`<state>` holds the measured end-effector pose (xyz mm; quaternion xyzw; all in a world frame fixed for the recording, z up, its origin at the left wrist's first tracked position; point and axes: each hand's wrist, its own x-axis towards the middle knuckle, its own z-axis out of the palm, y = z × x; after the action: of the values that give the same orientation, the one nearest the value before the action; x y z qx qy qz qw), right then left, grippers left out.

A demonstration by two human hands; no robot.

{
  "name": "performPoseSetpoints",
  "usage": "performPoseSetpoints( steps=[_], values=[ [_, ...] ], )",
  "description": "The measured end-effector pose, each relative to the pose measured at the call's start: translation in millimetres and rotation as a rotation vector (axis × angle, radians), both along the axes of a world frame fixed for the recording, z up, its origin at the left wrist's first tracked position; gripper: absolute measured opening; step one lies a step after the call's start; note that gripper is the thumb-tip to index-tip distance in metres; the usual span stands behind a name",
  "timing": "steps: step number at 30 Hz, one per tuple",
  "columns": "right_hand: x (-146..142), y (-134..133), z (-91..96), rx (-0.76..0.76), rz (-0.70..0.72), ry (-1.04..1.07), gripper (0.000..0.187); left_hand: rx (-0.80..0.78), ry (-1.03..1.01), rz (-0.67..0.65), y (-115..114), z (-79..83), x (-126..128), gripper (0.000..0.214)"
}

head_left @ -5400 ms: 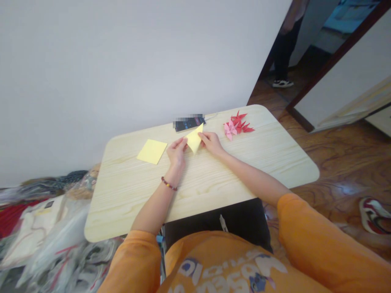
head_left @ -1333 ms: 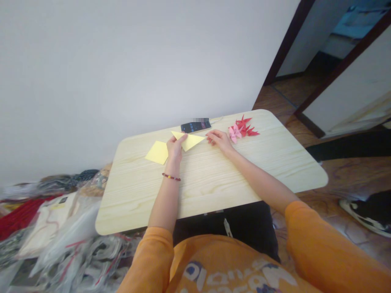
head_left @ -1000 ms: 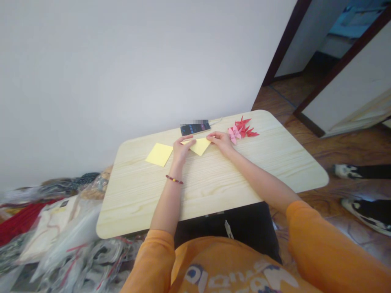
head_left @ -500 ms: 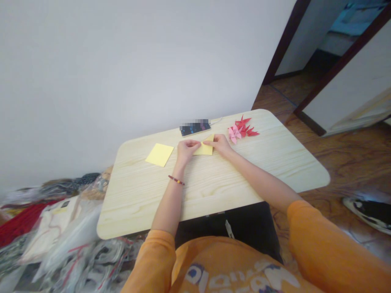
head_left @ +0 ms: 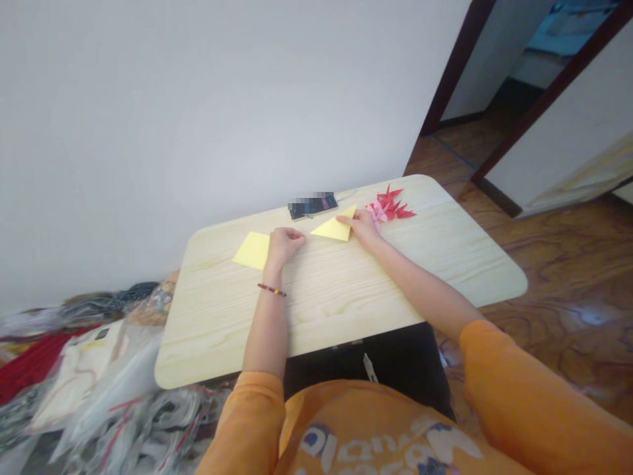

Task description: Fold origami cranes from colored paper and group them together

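My right hand pinches a piece of yellow paper at its right side; the paper is folded to a triangle and held just over or on the table. To the left, my left hand is apart from that paper, its thumb and fingertips closed together with nothing visible in them. Partly behind the left hand lies a stack or sheet of square yellow paper. Beside my right hand sit a pink folded-paper figure and several red folded-paper figures.
A phone with its screen lit lies at the back of the pale wooden table, against the wall. Plastic-wrapped bundles are piled at the left of the table. A doorway and wood floor are at the right.
My left hand has let go of the folded paper and moved left, now covering part of the other yellow paper. My right hand has lifted and turned the triangle slightly.
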<state>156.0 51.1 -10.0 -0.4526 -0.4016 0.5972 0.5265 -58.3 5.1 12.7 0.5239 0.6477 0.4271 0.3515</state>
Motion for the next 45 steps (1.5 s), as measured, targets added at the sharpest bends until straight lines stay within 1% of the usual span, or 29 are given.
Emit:
performPoseSetpoints(
  steps=[2, 4, 6, 8, 10, 12, 13, 15, 18, 20, 23, 25, 27, 29, 31, 35, 37, 42, 45],
  values=[
    [1.3, 1.2, 0.5, -0.012, -0.023, 0.011, 0.031, 0.015, 0.032, 0.076, 1.3, 0.3, -4.9, 0.008],
    [1.7, 1.0, 1.0, -0.012, -0.014, 0.021, 0.03, 0.067, -0.058, 0.078, 2.3, 1.8, -2.9, 0.013],
    [0.8, -0.6, 1.2, -0.006, 0.008, 0.027, 0.03, 0.091, -0.19, -0.003, 1.5, 4.0, 6.5, 0.027],
    [-1.2, -3.0, 0.9, 0.002, 0.019, 0.04, 0.03, 0.046, -0.291, -0.104, -1.2, 5.7, 20.4, 0.049],
    [-3.3, -5.2, 0.7, 0.005, 0.013, 0.069, 0.032, 0.014, -0.374, -0.17, -4.6, 6.4, 34.3, 0.069],
    [-4.8, -6.5, 1.0, 0.003, 0.01, 0.108, 0.033, 0.039, -0.431, -0.225, -7.1, 6.3, 44.4, 0.079],
    [-5.3, -6.9, 1.4, -0.001, 0.01, 0.124, 0.034, 0.068, -0.444, -0.239, -7.8, 6.1, 47.3, 0.078],
    [-5.6, -6.9, 2.7, -0.012, 0.015, 0.144, 0.033, 0.109, -0.459, -0.252, -7.8, 6.1, 49.0, 0.067],
    [-5.0, -6.5, 5.3, -0.03, 0.028, 0.154, 0.03, 0.113, -0.457, -0.251, -5.8, 6.5, 45.3, 0.051],
    [-4.0, -6.6, 6.8, -0.043, 0.041, 0.16, 0.031, 0.11, -0.464, -0.255, -3.9, 6.3, 42.1, 0.049],
    [-1.8, -8.0, 8.5, -0.013, 0.085, 0.151, 0.036, 0.117, -0.526, -0.234, -1.0, 4.1, 39.6, 0.055],
    [-0.3, -9.9, 9.7, 0.043, 0.13, 0.097, 0.039, 0.111, -0.562, -0.183, 0.7, 1.8, 39.2, 0.062],
    [0.5, -12.4, 11.6, 0.096, 0.194, 0.013, 0.042, 0.095, -0.589, -0.105, 2.2, -0.2, 39.1, 0.064],
    [0.5, -15.1, 14.3, 0.137, 0.257, -0.062, 0.046, 0.083, -0.621, -0.017, 3.7, -1.5, 38.2, 0.061],
    [-0.2, -17.3, 17.1, 0.161, 0.3, -0.091, 0.049, 0.08, -0.648, 0.062, 5.0, -1.7, 36.2, 0.056],
    [-1.4, -17.3, 18.8, 0.202, 0.335, -0.061, 0.038, 0.028, -0.682, 0.156, 6.2, 1.0, 30.1, 0.046],
    [-1.5, -15.6, 16.8, 0.236, 0.349, -0.081, 0.033, -0.008, -0.702, 0.144, 5.5, 3.0, 27.4, 0.041],
    [-0.6, -14.4, 11.2, 0.281, 0.42, -0.201, 0.028, -0.093, -0.678, -0.044, 2.7, 5.8, 24.9, 0.024],
    [0.7, -16.0, 12.2, 0.316, 0.403, -0.283, 0.025, -0.102, -0.657, -0.089, 1.8, 6.1, 24.8, 0.027]
  ],
)
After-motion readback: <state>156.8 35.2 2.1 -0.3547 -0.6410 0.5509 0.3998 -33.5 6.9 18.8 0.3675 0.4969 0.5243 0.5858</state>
